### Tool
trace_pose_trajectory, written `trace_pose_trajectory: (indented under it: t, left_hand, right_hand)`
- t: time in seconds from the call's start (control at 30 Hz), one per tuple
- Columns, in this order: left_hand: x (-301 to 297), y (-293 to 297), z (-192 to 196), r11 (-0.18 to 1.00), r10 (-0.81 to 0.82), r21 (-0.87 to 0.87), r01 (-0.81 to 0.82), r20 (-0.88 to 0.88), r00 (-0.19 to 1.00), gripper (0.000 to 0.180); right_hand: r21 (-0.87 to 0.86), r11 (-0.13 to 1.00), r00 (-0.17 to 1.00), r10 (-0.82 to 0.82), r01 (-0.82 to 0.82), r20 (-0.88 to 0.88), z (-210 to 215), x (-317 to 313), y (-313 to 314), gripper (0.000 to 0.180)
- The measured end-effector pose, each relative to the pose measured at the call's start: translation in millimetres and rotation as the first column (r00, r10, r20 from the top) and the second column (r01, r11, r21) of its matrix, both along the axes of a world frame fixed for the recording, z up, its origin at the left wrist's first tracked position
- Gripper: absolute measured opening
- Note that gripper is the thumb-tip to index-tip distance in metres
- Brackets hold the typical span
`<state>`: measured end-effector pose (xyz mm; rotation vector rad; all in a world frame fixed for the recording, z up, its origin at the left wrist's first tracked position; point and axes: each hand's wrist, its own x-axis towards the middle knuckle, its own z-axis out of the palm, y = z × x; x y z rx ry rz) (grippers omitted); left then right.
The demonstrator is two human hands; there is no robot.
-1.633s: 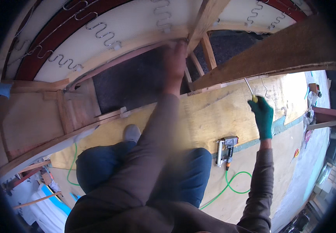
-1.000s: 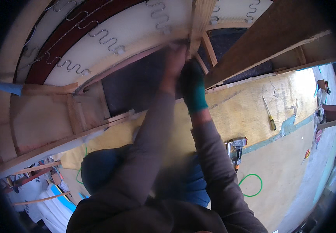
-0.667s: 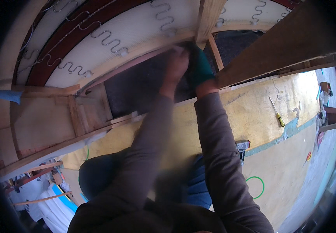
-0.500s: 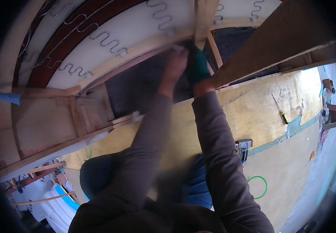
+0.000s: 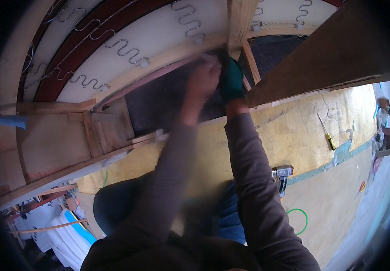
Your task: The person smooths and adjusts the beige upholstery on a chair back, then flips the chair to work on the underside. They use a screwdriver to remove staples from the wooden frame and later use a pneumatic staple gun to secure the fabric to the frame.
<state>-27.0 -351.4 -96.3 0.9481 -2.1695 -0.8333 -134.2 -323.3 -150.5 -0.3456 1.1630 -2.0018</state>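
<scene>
Both my arms reach forward into a wooden furniture frame (image 5: 239, 27) with zigzag metal springs (image 5: 127, 52). My left hand (image 5: 201, 81) is bare and smeared by motion, beside a pinkish strip (image 5: 152, 74) that runs along the curved rail. Its fingers look bent, but what they hold, if anything, is not clear. My right hand (image 5: 232, 81), in a green glove, is close to its right, by the foot of the upright post. The right fingers are lost in shadow. Dark fabric (image 5: 159, 101) spans the opening beneath both hands.
A brown board (image 5: 326, 54) slants across the right side of the frame. On the yellowish work surface (image 5: 285, 131) lie a yellow-handled screwdriver (image 5: 328, 135) and a nail or staple gun (image 5: 283, 174). A green hose loop (image 5: 305, 221) and small scissors-like tool (image 5: 362, 186) lie farther right.
My left hand has drawn slightly back toward me, its forearm blurred. The gloved right hand stays almost in the same place. The whole view has shifted a little.
</scene>
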Motion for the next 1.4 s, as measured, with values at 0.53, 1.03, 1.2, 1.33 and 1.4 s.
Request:
trace_pose_trajectory:
  t: [0.53,1.03,1.2,1.33,1.4]
  left_hand:
    - [-4,2,40,0.789,0.146,-0.581,0.199,0.492,0.858,0.022]
    - [-8,19,20,0.653,0.441,0.747,-0.126,-0.24,0.865,0.049]
    - [-16,10,27,0.77,0.411,0.625,-0.128,-0.332,0.849,0.042]
    - [-18,9,16,0.825,0.4,0.54,-0.163,-0.356,0.844,0.032]
    - [-15,5,8,0.844,0.391,0.507,-0.175,-0.359,0.847,0.03]
  right_hand:
    - [0.157,0.943,0.845,0.334,-0.294,-0.418,1,30,109,0.033]
    - [0.451,-0.186,0.419,0.76,0.873,-0.497,-207,-361,570,0.047]
    - [0.636,-0.359,0.606,0.765,0.683,-0.218,-208,-393,553,0.033]
    - [0.625,-0.363,0.553,0.822,0.691,-0.133,-190,-404,556,0.027]
    - [0.714,-0.274,0.547,0.817,0.645,-0.181,-183,-388,559,0.03]
